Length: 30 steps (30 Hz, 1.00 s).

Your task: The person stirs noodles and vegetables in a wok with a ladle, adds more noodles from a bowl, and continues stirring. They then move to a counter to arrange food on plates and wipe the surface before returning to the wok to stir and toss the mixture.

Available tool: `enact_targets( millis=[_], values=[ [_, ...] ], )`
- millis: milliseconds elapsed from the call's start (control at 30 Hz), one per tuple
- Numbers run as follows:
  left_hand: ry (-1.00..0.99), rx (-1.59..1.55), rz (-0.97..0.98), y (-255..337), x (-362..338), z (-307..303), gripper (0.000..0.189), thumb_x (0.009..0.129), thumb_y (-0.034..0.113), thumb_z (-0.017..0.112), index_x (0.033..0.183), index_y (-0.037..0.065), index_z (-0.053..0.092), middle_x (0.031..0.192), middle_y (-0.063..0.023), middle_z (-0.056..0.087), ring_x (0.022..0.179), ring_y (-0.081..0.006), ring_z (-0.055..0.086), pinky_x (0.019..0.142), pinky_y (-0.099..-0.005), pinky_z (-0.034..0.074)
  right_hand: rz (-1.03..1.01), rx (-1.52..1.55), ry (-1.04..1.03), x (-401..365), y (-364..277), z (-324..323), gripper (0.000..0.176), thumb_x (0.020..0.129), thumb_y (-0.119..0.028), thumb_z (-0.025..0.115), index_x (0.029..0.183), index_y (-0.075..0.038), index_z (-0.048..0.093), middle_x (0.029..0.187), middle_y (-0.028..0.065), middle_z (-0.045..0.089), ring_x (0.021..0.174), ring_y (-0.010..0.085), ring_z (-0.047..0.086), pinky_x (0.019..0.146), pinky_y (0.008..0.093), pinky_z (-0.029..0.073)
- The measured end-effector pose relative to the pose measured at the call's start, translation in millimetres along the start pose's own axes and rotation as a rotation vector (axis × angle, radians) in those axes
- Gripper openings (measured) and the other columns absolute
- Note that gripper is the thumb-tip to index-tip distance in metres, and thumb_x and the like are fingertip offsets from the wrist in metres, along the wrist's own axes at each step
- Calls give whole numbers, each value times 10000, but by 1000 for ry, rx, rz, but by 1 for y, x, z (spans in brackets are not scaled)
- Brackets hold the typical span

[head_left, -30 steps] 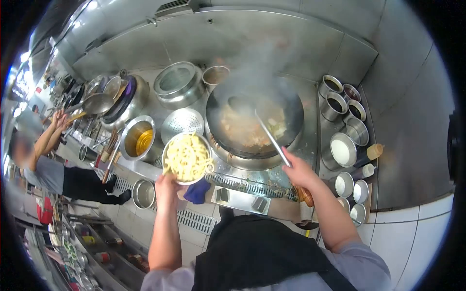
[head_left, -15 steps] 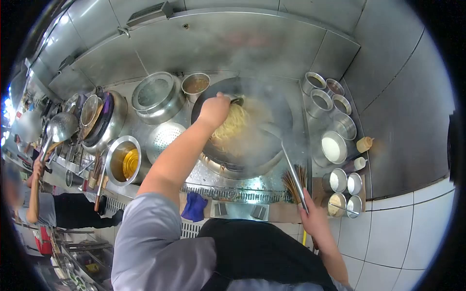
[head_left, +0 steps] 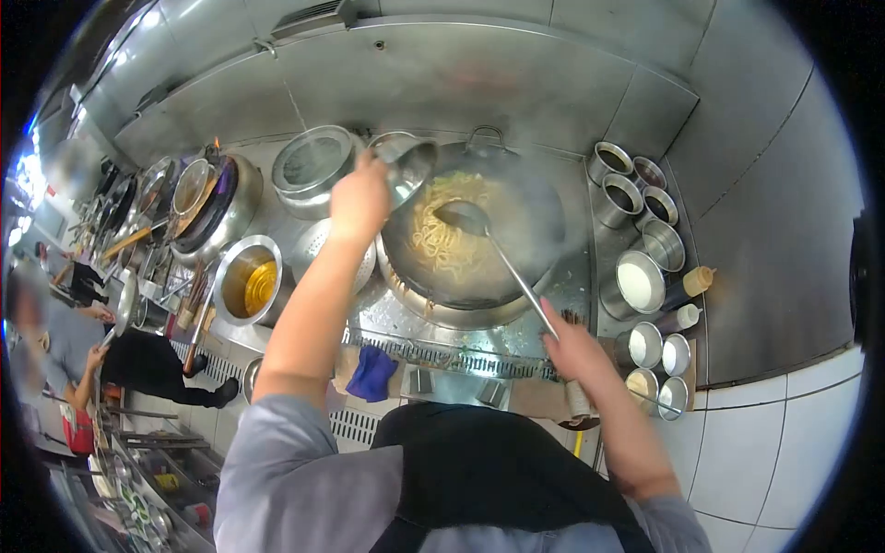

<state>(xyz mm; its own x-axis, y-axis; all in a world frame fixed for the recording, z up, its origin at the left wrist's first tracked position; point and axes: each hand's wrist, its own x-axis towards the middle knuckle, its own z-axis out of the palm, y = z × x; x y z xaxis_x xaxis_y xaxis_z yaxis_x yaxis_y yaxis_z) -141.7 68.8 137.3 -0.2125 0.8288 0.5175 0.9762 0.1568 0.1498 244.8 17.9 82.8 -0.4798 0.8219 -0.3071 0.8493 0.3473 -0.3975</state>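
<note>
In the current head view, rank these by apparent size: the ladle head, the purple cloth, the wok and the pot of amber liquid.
Largest to smallest, as they look here:
1. Wok
2. Pot of amber liquid
3. Purple cloth
4. Ladle head

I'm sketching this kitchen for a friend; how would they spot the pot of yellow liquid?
From the big wok, go left, past the person's left forearm. The open steel pot there holds golden liquid, unlike the covered pot above it.
</note>
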Motion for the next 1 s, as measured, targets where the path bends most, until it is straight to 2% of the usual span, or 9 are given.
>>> enact_targets(
  millis=[133,233,333,533,600,667,733,867,1000],
  values=[
    [183,-47,-213,-21,-80,-47,208,814,95,538,987,-10,586,1239,-211,564,914,-408,631,801,-465,512,-24,-248,82,41,-5,0,709,885,-135,468,1518,-231,164,888,239,651,809,390,648,748,490,508],
    [259,-9,-363,-43,-155,-73,298,805,89,537,1081,-7,595,1183,-197,593,1019,-386,597,881,-439,481,8,-364,-155,20,-6,-30,726,874,-85,448,1522,-226,151,945,231,657,827,380,652,761,473,517],
    [225,-68,-524,-43,-227,-113,339,785,69,523,1105,-12,600,1120,-209,613,1031,-384,586,905,-432,459,-67,-371,-54,28,9,-54,726,873,-62,437,1521,-229,155,948,228,660,830,389,651,758,472,520],
    [260,-97,-1072,-41,-388,-160,221,782,74,504,937,-60,585,832,-237,613,763,-333,620,733,-419,477,-88,-316,-118,28,9,-56,689,903,-121,430,1521,-216,143,1032,259,634,947,387,633,850,470,498],
    [403,-206,-1173,-72,-482,-158,212,797,83,503,933,-61,578,765,-182,620,684,-275,608,639,-397,487,-68,-334,-15,14,6,-63,675,910,-159,455,1514,-262,171,1049,258,632,954,392,630,860,479,492],
    [616,-576,-1471,-43,-515,-185,218,806,87,511,969,-36,586,809,-109,630,680,-239,604,573,-352,483,-47,-309,14,11,-4,-53,667,912,-162,459,1510,-272,184,1053,257,632,960,394,628,863,480,491],
    [996,-740,-1572,-49,-596,-186,150,814,101,499,911,46,599,785,-48,592,593,-140,529,484,-266,401,-24,-280,39,23,2,-43,660,914,-166,464,1506,-281,196,1057,257,632,966,397,626,866,481,490],
    [1376,-488,-1768,-59,-756,-218,147,776,122,527,868,20,580,829,-77,591,641,-163,535,509,-283,429,-39,-228,-19,49,21,-35,638,910,-185,480,1494,-276,238,1085,259,624,995,414,610,878,482,484],
    [1416,-72,-2009,-17,-830,-267,233,837,163,526,943,-32,595,866,-87,606,717,-206,572,594,-317,481,-93,3,257,83,26,-40,655,869,-139,495,1479,-247,281,1145,244,610,1034,403,593,912,470,470]
  ],
)
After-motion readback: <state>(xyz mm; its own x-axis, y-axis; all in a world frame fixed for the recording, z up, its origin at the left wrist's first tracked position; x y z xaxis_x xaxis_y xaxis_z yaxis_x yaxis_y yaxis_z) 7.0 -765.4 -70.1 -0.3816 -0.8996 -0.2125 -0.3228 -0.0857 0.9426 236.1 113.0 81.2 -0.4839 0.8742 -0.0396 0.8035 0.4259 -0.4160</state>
